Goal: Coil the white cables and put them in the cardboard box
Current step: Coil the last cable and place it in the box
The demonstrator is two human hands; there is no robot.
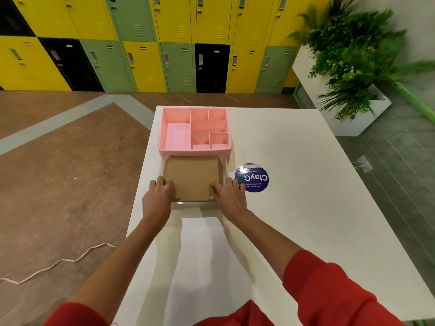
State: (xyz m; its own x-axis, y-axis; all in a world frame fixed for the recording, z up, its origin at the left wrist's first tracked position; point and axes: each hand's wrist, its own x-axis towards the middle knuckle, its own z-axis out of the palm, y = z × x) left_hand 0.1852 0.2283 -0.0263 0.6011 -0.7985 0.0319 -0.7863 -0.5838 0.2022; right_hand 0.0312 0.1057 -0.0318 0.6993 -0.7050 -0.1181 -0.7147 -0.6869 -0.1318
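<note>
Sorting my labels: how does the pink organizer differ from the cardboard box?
The pink organizer is split into compartments; the cardboard box shows one plain brown surface. The organizer lies farther away, untouched; the left hand and right hand hold the box. Both sit on the white table.

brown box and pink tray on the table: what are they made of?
Brown box: looks like cardboard, with a matte tan, flat, slightly fibrous face.
Pink tray: likely moulded plastic, with smooth walls, thin even dividers and a soft sheen. It could be coated board.
</note>
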